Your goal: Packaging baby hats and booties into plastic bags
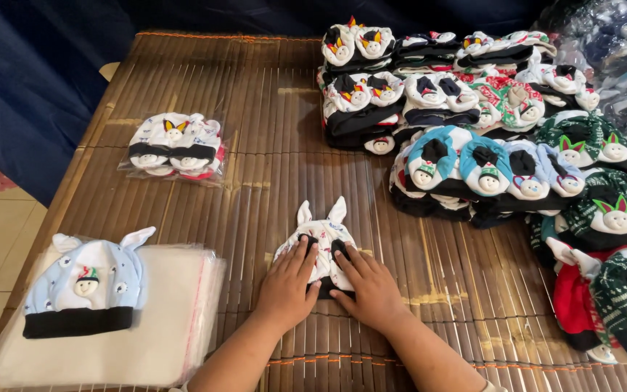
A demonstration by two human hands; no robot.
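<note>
left hand [287, 285] and right hand [369, 285], both open flat, pressing the white eared hat [323, 234]; hat lies under fingertips on bamboo mat [255, 145]

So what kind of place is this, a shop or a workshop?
Probably a small packing spot for baby hats: stacks of animal-eared hats, a pile of clear plastic bags, and one bagged bundle on a bamboo mat. Both hands, left and right, press a white eared hat.

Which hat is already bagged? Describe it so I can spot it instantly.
On the bamboo mat, look to the far left, away from the big hat piles on the right. The bagged hats lie alone there, the only ones sealed in clear plastic.
</note>
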